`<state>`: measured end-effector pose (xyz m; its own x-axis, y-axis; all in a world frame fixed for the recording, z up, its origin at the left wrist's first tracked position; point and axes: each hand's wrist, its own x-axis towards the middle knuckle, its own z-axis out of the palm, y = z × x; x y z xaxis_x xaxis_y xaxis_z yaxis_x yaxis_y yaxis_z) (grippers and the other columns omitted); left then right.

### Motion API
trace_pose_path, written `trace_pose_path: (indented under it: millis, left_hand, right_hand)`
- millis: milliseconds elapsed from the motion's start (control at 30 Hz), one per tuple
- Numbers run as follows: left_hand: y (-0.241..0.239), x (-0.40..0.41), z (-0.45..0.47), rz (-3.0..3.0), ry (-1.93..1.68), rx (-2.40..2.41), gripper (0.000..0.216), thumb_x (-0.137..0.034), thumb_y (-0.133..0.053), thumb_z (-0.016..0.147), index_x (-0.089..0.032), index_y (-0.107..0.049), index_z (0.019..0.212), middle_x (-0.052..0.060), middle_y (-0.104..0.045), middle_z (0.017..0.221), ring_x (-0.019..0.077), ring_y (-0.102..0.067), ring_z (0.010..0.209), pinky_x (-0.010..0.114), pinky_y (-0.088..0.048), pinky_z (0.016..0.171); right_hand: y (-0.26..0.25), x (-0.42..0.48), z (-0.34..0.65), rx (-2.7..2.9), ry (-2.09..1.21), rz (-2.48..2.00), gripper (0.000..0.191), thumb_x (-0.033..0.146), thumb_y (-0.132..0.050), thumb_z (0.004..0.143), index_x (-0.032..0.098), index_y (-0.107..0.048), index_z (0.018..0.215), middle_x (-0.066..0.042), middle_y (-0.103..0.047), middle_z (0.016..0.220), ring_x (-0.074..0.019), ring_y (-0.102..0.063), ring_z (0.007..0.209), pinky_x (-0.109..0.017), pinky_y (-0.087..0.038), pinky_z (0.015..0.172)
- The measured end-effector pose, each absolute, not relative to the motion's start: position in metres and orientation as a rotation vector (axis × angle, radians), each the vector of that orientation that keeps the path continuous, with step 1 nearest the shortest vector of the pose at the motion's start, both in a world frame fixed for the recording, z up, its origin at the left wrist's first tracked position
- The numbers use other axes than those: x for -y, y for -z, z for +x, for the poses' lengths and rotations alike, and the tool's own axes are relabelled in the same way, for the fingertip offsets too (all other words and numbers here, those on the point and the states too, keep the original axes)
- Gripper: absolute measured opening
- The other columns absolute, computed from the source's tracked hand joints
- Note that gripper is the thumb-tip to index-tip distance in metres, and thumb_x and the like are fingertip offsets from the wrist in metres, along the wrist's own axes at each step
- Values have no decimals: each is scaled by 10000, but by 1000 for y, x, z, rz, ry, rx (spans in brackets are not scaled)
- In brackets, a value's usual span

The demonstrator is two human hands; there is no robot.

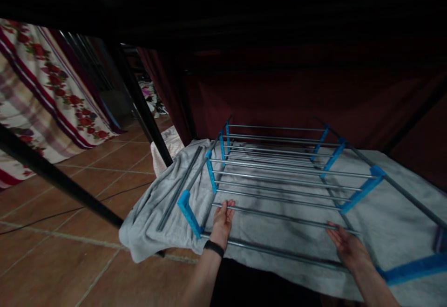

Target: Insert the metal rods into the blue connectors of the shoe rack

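A rack of grey metal tubes joined by blue plastic brackets lies across the bed in front of me. My left hand (pixel 222 222), with a dark band on the wrist, holds a thin metal rod (pixel 279 216) near its left end. Close to the rod's right end, my right hand (pixel 345 245) grips the same rod. The rod runs crosswise between the front tube (pixel 275 250) and the rack's other crossbars (pixel 282 188). A blue bracket (pixel 188 214) stands at the front left corner, and another blue bracket (pixel 415 269) lies at the front right.
Loose metal tubes (pixel 179 190) rest on the grey blanket (pixel 150 235) left of the rack. Dark bed-frame posts (pixel 143 106) rise at the left, with a dark surface low overhead. A cable (pixel 70 210) crosses the tiled floor (pixel 70 255). Flowered cloth (pixel 63 88) hangs beyond.
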<state>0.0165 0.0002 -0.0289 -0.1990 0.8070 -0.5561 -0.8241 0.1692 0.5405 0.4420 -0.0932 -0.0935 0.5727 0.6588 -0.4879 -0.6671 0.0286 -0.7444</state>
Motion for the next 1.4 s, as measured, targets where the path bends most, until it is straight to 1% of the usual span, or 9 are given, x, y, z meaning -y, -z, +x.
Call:
trace_pose_path:
  millis: [133, 333, 533, 767, 933, 1033, 1167, 1267, 1400]
  left_hand:
    - [31, 0, 15, -22, -1467, -968, 117, -49, -627, 924, -130, -645, 841, 110, -762, 852, 164, -767, 775, 272, -622, 797]
    - [30, -3, 15, -42, -1461, -974, 131, -32, -581, 938, -141, -625, 879, 119, -761, 885, 166, -768, 776, 273, -634, 757]
    - [29, -5, 15, -34, -1447, -997, 154, -9, -584, 923, -145, -634, 870, 98, -759, 886, 151, -761, 796, 266, -621, 810]
    - [26, -3, 15, 30, -1421, -1012, 204, 25, -608, 896, -145, -635, 787, 70, -759, 824, 140, -759, 789, 264, -609, 849]
    - [25, -4, 15, 48, -1410, -1032, 178, 10, -646, 882, -140, -653, 787, 70, -763, 817, 154, -762, 801, 290, -614, 867]
    - [26, -4, 15, 58, -1406, -1036, 181, 2, -641, 890, -137, -649, 774, 68, -761, 801, 152, -763, 793, 288, -615, 873]
    - [28, -6, 15, 68, -1405, -1033, 202, -5, -620, 908, -138, -637, 757, 64, -757, 772, 141, -757, 744, 276, -623, 843]
    - [29, -7, 14, 70, -1410, -1031, 213, 1, -612, 910, -143, -637, 755, 60, -754, 755, 136, -753, 715, 272, -627, 820]
    - [31, -7, 14, 76, -1408, -1024, 214, 2, -605, 913, -136, -649, 756, 75, -755, 760, 137, -754, 711, 253, -624, 791]
  right_hand:
    - [90, 92, 442, -30, -1041, -1181, 179, 44, -572, 779, 203, -652, 801, -79, -741, 873, -156, -753, 773, -245, -653, 689]
    - [90, 92, 439, -45, -989, -1197, 167, 102, -528, 807, 229, -599, 725, -69, -729, 817, -178, -760, 791, -303, -665, 721]
    - [85, 94, 433, -25, -1003, -1215, 174, 87, -531, 805, 218, -577, 700, -61, -740, 809, -162, -754, 792, -284, -652, 721]
    - [76, 93, 423, 9, -975, -1187, 89, 134, -639, 816, 205, -617, 767, -37, -746, 773, -146, -736, 736, -269, -640, 749]
    - [77, 92, 424, -4, -986, -1177, 100, 155, -569, 853, 209, -605, 777, -47, -750, 776, -156, -743, 760, -278, -641, 759]
    - [78, 92, 424, -3, -982, -1172, 98, 135, -572, 825, 210, -601, 769, -44, -751, 798, -159, -744, 764, -289, -645, 777]
    - [80, 91, 424, -26, -958, -1193, 94, 118, -643, 798, 204, -608, 778, -1, -709, 707, -141, -709, 659, -271, -647, 734]
    - [81, 90, 424, -30, -961, -1211, 109, 149, -703, 793, 204, -609, 788, 9, -684, 675, -150, -707, 647, -267, -646, 706]
    - [85, 90, 426, -10, -973, -1227, 68, 163, -659, 826, 200, -608, 801, -11, -682, 693, -161, -721, 671, -269, -648, 700]
